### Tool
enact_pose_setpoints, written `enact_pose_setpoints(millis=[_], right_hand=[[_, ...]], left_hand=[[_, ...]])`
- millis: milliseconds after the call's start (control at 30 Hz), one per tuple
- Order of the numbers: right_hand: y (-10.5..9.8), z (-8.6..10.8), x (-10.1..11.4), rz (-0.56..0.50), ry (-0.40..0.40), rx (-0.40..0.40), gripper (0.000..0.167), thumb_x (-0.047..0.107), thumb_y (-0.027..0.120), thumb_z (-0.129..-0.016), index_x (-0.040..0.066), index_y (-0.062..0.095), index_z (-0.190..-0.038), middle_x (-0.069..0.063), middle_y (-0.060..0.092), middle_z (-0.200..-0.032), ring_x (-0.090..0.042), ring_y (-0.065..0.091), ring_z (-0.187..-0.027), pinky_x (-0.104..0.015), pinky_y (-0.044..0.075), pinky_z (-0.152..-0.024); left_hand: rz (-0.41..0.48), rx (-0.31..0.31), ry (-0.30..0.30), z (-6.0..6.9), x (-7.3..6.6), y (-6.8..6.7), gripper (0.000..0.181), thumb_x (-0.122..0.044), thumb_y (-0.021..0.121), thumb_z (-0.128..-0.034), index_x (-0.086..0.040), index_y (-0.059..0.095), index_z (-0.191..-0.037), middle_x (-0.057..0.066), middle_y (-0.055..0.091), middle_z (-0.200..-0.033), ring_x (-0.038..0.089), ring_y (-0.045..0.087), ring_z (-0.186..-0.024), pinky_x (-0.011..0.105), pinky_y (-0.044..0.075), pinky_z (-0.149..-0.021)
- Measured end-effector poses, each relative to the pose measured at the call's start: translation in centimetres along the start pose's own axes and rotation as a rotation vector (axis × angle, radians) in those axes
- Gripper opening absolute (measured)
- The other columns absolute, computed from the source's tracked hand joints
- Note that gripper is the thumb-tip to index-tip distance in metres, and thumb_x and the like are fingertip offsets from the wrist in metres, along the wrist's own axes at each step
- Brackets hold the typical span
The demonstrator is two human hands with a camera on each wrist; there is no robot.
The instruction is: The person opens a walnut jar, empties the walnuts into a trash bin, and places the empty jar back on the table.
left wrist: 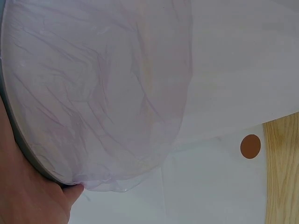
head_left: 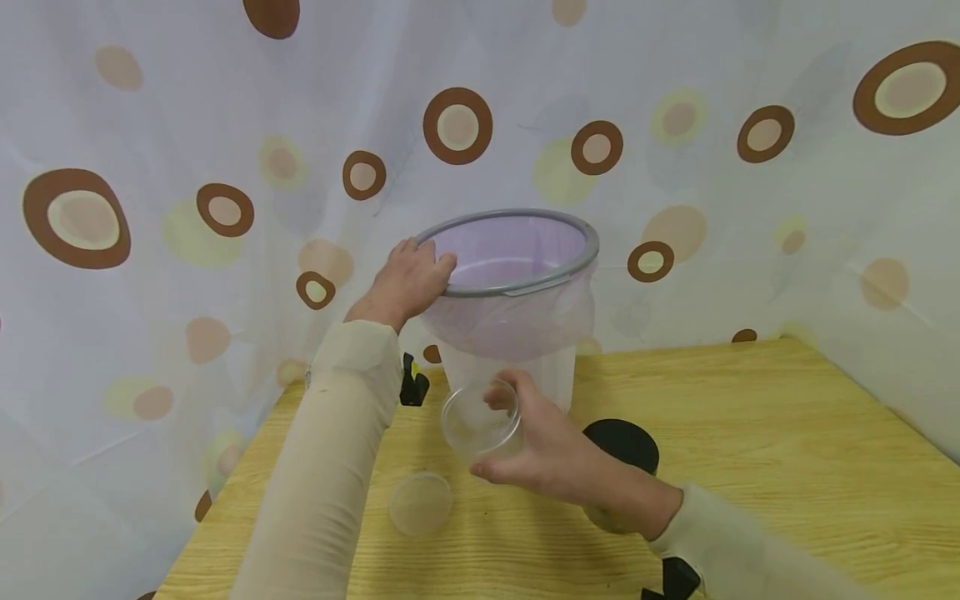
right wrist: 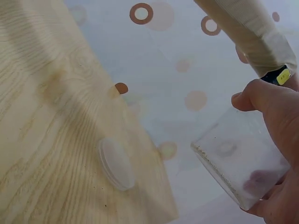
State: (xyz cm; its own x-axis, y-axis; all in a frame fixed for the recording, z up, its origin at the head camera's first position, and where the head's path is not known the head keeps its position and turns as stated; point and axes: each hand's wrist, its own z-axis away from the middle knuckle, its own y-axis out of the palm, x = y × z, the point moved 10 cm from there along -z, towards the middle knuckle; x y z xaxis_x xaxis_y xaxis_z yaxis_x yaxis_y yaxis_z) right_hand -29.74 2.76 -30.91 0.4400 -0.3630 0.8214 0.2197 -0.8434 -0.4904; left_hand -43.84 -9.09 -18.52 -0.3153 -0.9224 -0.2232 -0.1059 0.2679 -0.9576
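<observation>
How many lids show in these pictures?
2: a translucent lid lying on the table, and a black lid on the partly hidden jar. More could sit unseen inside the bin.

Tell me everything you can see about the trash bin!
The trash bin looks like white plastic, open on top, with a round grey rim. A thin, see-through purple bag lines it and hangs over the outside. It's on the wooden table. The left hand grips the rim; the right hand partly hides the bottom.

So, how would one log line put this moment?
left hand: grips bin rim | right hand: holds clear jar | clear lid: on table
</observation>
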Motion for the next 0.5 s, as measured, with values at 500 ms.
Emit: enact_pose_setpoints(millis=[500], right_hand=[[3.2,0.3,-4.5,0.017,0.082,0.022,0.094,0.028,0.087,-0.073,0.002,0.030,-0.144,-0.016,0.055,-0.137,-0.032,0.052,-0.128,-0.049,0.043,-0.105]], left_hand=[[0.006,0.010,0.001,-0.1,0.0,0.1,0.067,-0.039,0.022,-0.1032,0.006,0.031,-0.151,0.019,0.025,-0.162,0.033,0.011,-0.154,0.039,0.007,-0.126]])
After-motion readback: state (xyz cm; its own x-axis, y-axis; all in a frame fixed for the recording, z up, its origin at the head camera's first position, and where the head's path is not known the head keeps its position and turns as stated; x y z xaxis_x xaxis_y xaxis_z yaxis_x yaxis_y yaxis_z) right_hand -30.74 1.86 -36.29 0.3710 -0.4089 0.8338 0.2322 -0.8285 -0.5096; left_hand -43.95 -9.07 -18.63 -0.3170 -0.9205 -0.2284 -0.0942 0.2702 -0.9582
